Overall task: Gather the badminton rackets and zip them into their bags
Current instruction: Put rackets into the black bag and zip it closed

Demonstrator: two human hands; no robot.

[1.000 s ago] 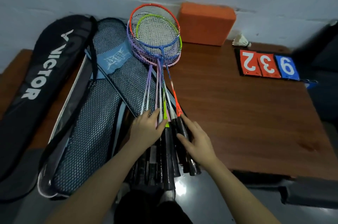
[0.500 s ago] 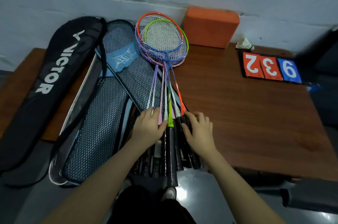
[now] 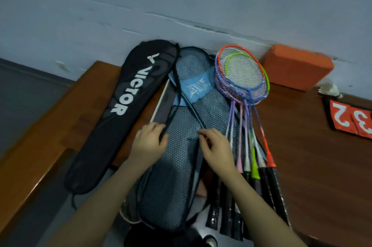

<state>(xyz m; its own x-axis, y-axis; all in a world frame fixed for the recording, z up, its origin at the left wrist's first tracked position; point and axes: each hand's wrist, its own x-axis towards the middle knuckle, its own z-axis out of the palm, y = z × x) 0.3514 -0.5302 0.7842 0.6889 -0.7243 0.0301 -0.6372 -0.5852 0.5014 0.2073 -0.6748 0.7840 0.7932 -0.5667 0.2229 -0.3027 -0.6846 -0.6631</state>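
Several coloured badminton rackets (image 3: pixel 243 77) lie stacked on the wooden table (image 3: pixel 314 146), heads toward the wall, black grips hanging over the near edge. Left of them lies a blue mesh racket bag (image 3: pixel 181 166) on top of another bag, and further left a black Victor bag (image 3: pixel 124 105). My left hand (image 3: pixel 148 142) rests on the mesh bag's left edge, fingers curled around its black strap. My right hand (image 3: pixel 216 147) is on the mesh bag's right edge beside the racket shafts, fingertips pinching at the bag's edge; whether it grips the zip is unclear.
An orange foam block (image 3: pixel 298 65) stands against the wall behind the rackets. A white shuttlecock (image 3: pixel 330 90) and a red number flip board (image 3: pixel 350 119) lie at the right. The table's left edge drops off to a grey floor (image 3: pixel 26 93).
Both hands left the racket grips and moved left onto the mesh bag. My view swung left, so the rackets now sit to the right.
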